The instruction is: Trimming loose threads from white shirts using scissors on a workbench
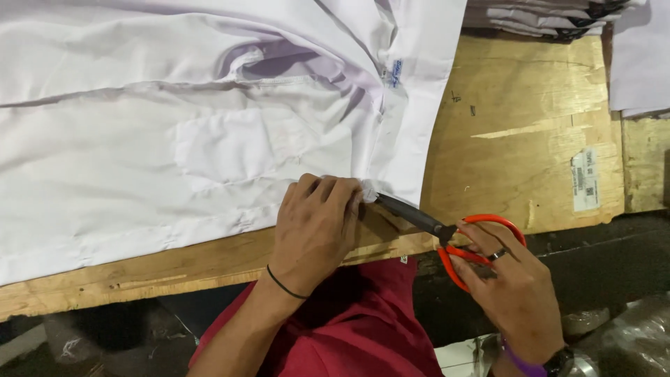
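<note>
Fingers of my left hand [314,227] curl down over the lower hem of a white garment [174,139], pinching the cloth at its corner where it meets the table's edge. A thin black band circles that wrist. My right hand [513,286], at about four o'clock from the left, grips a pair of scissors with orange-red handles [474,241] — fingers threaded through the loops, a ring on one finger. The dark blades run toward ten o'clock and their tips reach the pinched corner, just beside my left fingertips; I cannot tell how far the blades are parted.

The garment spreads from the hands toward eleven and twelve o'clock across a plywood table [516,139], a patch pocket at its middle and a small blue label near the collar. At one o'clock sits a stack of folded white cloth [551,17]. Below the table edge — at six o'clock — my red clothing [356,328] shows.
</note>
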